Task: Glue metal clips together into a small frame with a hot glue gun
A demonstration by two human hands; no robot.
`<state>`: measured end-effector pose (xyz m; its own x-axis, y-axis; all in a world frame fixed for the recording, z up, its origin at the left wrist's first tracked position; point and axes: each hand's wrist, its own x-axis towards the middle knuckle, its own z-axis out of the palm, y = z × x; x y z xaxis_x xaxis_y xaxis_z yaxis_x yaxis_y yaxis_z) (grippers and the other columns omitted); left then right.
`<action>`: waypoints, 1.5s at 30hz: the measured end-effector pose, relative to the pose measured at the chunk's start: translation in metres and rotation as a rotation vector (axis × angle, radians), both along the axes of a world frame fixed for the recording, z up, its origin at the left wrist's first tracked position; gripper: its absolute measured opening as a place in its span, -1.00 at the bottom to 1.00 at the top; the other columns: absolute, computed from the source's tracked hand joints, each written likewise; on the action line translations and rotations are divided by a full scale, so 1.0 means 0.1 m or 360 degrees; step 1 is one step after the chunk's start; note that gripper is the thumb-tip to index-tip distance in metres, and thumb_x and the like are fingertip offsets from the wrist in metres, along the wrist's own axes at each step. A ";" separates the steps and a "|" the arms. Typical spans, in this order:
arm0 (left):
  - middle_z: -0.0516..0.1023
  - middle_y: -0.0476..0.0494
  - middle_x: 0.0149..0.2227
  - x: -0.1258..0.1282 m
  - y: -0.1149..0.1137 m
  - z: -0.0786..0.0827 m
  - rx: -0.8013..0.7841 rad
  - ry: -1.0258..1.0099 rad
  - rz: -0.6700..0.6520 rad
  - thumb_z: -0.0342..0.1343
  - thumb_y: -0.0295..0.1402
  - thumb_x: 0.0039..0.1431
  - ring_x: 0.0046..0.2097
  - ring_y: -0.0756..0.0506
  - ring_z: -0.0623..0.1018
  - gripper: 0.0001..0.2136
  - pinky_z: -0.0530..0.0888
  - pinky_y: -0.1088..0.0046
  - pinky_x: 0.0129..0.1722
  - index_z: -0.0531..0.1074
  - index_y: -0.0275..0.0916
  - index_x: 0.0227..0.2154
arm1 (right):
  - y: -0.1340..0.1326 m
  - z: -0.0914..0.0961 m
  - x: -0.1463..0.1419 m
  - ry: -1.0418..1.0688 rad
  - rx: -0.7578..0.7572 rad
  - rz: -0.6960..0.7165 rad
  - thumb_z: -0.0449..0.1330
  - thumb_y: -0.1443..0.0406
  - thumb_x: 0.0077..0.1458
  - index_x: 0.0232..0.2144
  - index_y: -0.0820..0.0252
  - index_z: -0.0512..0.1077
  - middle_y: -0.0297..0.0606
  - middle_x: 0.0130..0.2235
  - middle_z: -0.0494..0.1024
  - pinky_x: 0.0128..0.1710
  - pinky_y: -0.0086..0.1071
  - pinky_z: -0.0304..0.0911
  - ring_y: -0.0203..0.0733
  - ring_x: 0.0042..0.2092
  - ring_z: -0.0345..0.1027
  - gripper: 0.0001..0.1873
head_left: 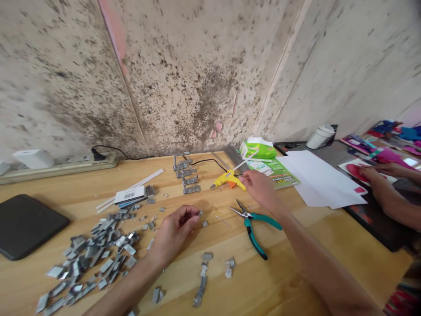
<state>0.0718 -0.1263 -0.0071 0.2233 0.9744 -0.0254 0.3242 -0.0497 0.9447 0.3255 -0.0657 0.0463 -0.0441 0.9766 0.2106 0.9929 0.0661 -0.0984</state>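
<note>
My left hand (176, 228) is over the middle of the table, thumb and fingers pinched on a small grey metal piece (200, 213), mostly hidden by the fingertips. Another small grey block (205, 224) lies just right of it. My right hand (259, 186) has its fingers closed at the handle end of a yellow hot glue gun (226, 178), whose nozzle points left. Teal-handled long-nose pliers (251, 219) lie open below it. Several assembled grey metal figures (187, 171) are near the wall. In front lie a curved grey strip (201, 285) and a small joined piece (229, 267).
A heap of grey metal pieces (98, 250) covers the left, beside a black flat pad (29, 226). A power strip (66, 169) runs along the wall. White paper (312, 175) and a green packet (259, 150) are right. Another person's hands (378, 175) work at far right.
</note>
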 end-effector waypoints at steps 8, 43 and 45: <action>0.47 -0.06 -0.41 0.06 0.01 -0.06 -0.0161 -0.0429 0.0124 0.18 -0.21 -0.07 -0.45 0.00 0.39 -0.70 0.37 0.50 -0.46 0.45 -0.32 -0.30 | 0.29 -0.33 -0.26 -0.0087 -0.0112 -0.0099 0.17 0.03 -0.03 -0.31 0.37 0.49 0.11 -0.22 0.52 -0.19 -0.24 0.18 0.06 -0.15 0.37 -0.54; 0.52 -0.19 -0.35 -0.03 0.03 0.05 -0.0890 -0.1687 0.0292 0.08 -0.69 0.05 -0.42 0.07 0.51 -0.81 0.48 0.68 -0.45 0.49 -0.40 -0.30 | -0.17 -0.07 -0.46 0.0713 0.0190 -0.0089 0.12 0.15 -0.04 -0.30 0.21 0.38 -0.19 -0.34 0.54 -0.37 -0.39 0.17 -0.11 -0.30 0.40 -0.72; 0.52 -0.18 -0.36 -0.03 0.03 0.04 -0.0885 -0.1656 0.0317 0.10 -0.69 0.03 -0.42 0.07 0.51 -0.82 0.48 0.68 -0.45 0.49 -0.40 -0.32 | -0.09 -0.12 -0.40 0.0545 0.0173 -0.0168 0.12 0.15 -0.03 -0.28 0.22 0.38 -0.15 -0.31 0.55 -0.36 -0.38 0.15 -0.08 -0.27 0.41 -0.70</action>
